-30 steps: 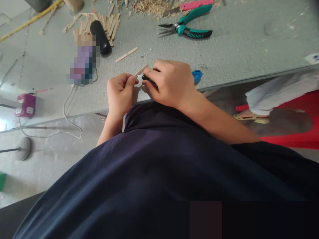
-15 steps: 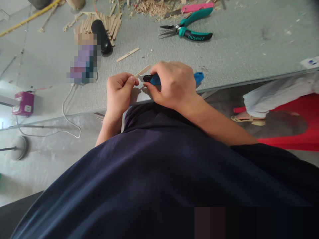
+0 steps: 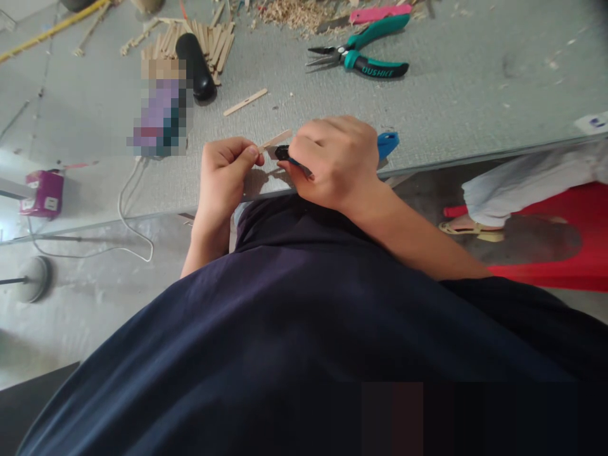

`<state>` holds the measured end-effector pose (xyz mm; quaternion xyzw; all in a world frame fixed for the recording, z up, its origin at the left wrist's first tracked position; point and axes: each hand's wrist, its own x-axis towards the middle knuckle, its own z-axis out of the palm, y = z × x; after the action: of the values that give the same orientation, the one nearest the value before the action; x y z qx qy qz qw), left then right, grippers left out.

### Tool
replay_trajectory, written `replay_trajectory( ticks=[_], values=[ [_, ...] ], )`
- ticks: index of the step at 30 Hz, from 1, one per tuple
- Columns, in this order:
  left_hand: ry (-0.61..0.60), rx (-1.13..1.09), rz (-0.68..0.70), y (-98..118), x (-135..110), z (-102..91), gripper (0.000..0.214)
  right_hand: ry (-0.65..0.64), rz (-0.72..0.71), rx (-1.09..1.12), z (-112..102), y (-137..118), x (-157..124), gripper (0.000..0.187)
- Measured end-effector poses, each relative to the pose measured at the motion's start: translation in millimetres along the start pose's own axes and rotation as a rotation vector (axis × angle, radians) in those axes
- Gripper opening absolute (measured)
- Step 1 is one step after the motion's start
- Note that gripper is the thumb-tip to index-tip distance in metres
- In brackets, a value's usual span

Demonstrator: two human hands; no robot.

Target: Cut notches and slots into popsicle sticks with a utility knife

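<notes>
Between the thumb and fingers of my left hand [image 3: 231,168] is one end of a thin wooden stick [image 3: 278,138], which points up to the right. My right hand [image 3: 337,155] is wrapped round a blue utility knife [image 3: 388,145] with a black front part; its handle end sticks out past the palm. The short blade [image 3: 272,152] lies against or very near the stick, close to my left fingertips; exact contact is hard to make out. Another wooden stick [image 3: 246,102], with a dark mark or slot at its middle, lies on the table just beyond my hands.
Teal-and-black pliers [image 3: 356,57] lie behind my right hand, near wood shavings [image 3: 294,16] and a pink-handled knife [image 3: 380,14]. A black case [image 3: 196,66] rests by piled sticks [image 3: 221,47]. A white cable [image 3: 124,209] hangs over the table edge. Another person's leg [image 3: 522,190] is at right.
My right hand has slid slightly right with the knife, and its fingers have closed more tightly round the handle. My left hand keeps the stick in nearly the same place.
</notes>
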<state>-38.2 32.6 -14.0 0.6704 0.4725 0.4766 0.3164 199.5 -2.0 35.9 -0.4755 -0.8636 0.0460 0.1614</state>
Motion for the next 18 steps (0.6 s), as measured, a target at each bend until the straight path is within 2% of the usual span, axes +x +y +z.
replay_trajectory(
  ticks=[2, 6, 9, 13, 16, 18],
  values=[
    [-0.022, 0.010, 0.017, -1, -1, -1.2, 0.077, 0.019, -0.027, -0.033, 2, 0, 0, 0.059],
    [-0.038, -0.035, 0.031, -3, 1, -2.6, 0.075, 0.017, -0.052, -0.095, 6, 0, 1, 0.066],
    [-0.044, -0.060, 0.043, -9, 5, -3.1, 0.075, 0.011, -0.021, -0.055, 7, 0, 1, 0.067],
    [-0.052, -0.021, 0.052, -20, 12, -2.8, 0.076, 0.009, 0.020, -0.010, 6, 0, 1, 0.058],
    [-0.061, -0.003, 0.098, -9, 7, 0.7, 0.077, -0.002, 0.032, 0.000, 4, -1, 0, 0.055],
    [0.002, 0.001, 0.073, 8, -1, 4.4, 0.065, -0.002, 0.036, 0.004, 4, -1, 0, 0.054]
  ],
)
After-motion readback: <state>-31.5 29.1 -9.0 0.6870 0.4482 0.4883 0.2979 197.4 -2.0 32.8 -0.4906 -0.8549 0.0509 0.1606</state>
